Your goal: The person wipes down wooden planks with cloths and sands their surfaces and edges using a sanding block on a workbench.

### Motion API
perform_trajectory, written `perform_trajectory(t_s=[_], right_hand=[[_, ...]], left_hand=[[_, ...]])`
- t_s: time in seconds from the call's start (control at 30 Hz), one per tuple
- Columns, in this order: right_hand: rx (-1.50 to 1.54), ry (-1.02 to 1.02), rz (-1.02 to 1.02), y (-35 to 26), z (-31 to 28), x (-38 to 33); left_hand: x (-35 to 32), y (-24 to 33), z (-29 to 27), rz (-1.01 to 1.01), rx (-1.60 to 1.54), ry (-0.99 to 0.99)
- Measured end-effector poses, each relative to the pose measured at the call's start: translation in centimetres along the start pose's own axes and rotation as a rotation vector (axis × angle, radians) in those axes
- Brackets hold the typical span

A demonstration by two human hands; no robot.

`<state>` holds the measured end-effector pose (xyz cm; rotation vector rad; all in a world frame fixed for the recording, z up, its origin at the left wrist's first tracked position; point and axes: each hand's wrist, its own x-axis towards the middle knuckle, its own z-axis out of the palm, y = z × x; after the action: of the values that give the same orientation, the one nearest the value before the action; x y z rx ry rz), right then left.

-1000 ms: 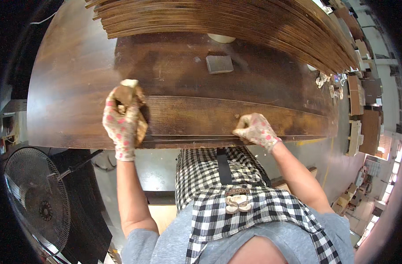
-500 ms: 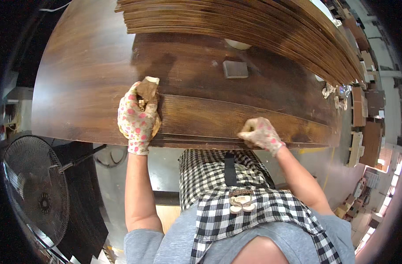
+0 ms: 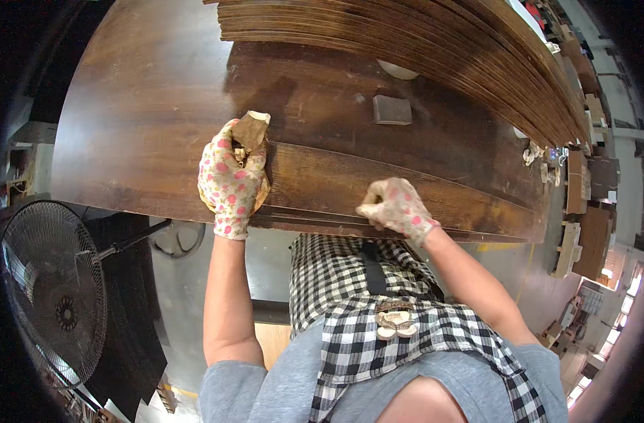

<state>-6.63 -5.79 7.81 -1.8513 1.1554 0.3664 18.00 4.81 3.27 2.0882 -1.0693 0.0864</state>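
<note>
My left hand, in a white glove with pink flowers, is closed around a crumpled brown rag with a pale tip, at the left end of a long dark wood-grain plank. The plank lies along the table's near edge. My right hand, in a matching glove, is over the middle of the plank with its fingers curled together. Whatever those fingers hold, if anything, is hidden. Beyond the plank a small grey block rests on the table.
A tall stack of similar planks fills the table's far side, with a round pale object partly under it. Small clutter lies at the right end. A black fan stands at the left.
My right hand has moved left along the plank, its fingers still curled. My left hand keeps its hold on the rag. The whole view has shifted slightly.
</note>
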Motion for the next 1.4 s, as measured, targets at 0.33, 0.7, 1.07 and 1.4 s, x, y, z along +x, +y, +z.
perform_trajectory(t_s=[0.33, 0.7, 1.07, 1.4], right_hand=[[-0.024, -0.037, 0.011, -2.1, 0.7, 0.4], [0.052, -0.100, -0.092, -5.3, 2.0, 2.7], [-0.003, -0.037, -0.155, -3.1, 1.8, 2.7], [0.265, 0.117, 0.209, 10.2, -5.2, -1.0]], left_hand=[[0.0, -0.3, -0.3, -0.015, -0.029, 0.001], [-0.1, 0.4, 0.3, -0.038, -0.038, -0.005], [-0.1, 0.6, 1.2, -0.037, -0.047, -0.034], [-0.7, 1.0, 1.3, -0.031, -0.009, -0.007]])
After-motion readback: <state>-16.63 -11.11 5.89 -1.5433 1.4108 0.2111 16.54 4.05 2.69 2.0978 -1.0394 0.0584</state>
